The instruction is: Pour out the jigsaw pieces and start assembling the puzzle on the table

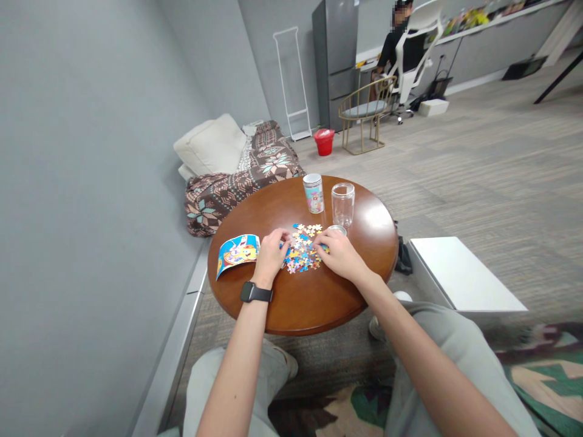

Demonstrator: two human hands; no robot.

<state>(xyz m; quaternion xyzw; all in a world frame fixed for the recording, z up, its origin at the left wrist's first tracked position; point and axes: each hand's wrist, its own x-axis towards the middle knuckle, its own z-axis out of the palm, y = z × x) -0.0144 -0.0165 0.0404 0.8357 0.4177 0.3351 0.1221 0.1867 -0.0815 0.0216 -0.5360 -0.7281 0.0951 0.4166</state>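
A heap of loose jigsaw puzzle pieces (301,252), blue, yellow, pink and white, lies on the round brown wooden table (291,309). My left hand (272,254), with a black watch on the wrist, is at the heap's left edge, fingers bent and a little apart. From the right, my right hand (337,254) reaches over the edge pieces with its fingers loosely curved. No held piece shows in either hand. Left of my left hand is a curled picture sheet (237,254) with a cartoon print. A round lid (337,230) lies just behind my right hand, partly covered by it.
Toward the table's back stand a printed can (314,194) with a white top and a clear jar (343,205). A sofa with a patterned cover (237,182) adjoins the left back. A white box (462,273) is on the right. Farther off, a person sits beside a white office chair (412,54).
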